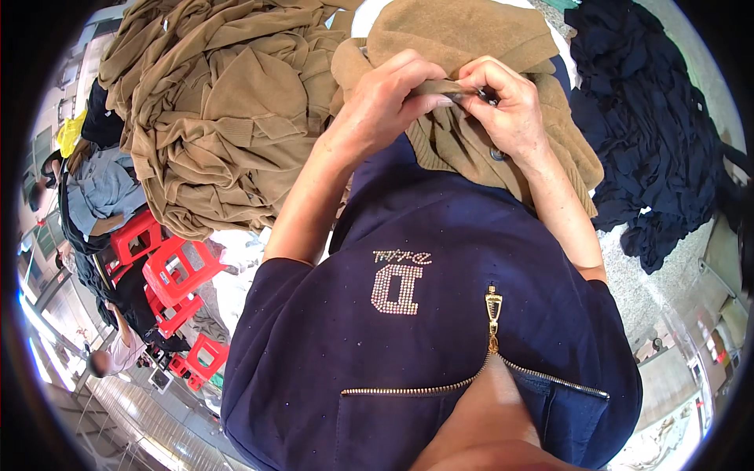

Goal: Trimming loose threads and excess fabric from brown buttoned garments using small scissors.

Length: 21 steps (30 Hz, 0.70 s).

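A brown knitted cardigan lies bunched before me at the top of the view, with ribbed edging and a dark button on its front. My left hand pinches a folded edge of it between thumb and fingers. Close beside it, my right hand is closed on the other end of the same fold. A small dark, partly shiny thing shows at the right fingers; whether it is a button or a tool I cannot tell. The rest of the fold is hidden by my fingers.
To the left rises a large heap of brown knitwear. A pile of dark navy garments lies to the right. Red plastic stools and a grey garment are further left. Another person is at the far left.
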Available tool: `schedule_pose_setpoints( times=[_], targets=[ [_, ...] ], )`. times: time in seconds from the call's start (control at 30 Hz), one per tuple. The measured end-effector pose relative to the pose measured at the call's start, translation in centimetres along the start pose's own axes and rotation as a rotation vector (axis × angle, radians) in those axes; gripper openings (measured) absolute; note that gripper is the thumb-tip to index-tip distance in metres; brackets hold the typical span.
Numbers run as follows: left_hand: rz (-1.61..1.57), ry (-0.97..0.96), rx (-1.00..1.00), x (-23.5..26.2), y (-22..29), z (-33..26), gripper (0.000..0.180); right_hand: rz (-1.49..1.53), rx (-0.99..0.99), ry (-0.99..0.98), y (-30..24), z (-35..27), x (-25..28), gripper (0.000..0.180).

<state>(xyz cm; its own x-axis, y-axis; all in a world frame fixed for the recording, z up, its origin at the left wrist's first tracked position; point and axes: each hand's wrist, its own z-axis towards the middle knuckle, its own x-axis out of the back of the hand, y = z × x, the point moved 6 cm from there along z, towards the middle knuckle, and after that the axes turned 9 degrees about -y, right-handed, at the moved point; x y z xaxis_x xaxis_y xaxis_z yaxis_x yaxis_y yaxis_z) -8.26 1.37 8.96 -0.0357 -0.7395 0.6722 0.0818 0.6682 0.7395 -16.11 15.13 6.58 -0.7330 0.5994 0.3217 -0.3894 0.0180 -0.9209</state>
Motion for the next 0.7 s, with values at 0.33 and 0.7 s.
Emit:
schedule_pose_setpoints(
  times=[0.33,0.7],
  targets=[
    [0.197,0.139,-0.138,-0.9,-0.1,0.5,0.024,0.344,-0.175,0.096,1.8,-0.2,-0.2,0.011],
    [0.443,0.341,-0.122,0.2,-1.7,1.6,0.019,-0.291,-0.012,0.155,2.4,1.3,3.2,0.012]
  ],
)
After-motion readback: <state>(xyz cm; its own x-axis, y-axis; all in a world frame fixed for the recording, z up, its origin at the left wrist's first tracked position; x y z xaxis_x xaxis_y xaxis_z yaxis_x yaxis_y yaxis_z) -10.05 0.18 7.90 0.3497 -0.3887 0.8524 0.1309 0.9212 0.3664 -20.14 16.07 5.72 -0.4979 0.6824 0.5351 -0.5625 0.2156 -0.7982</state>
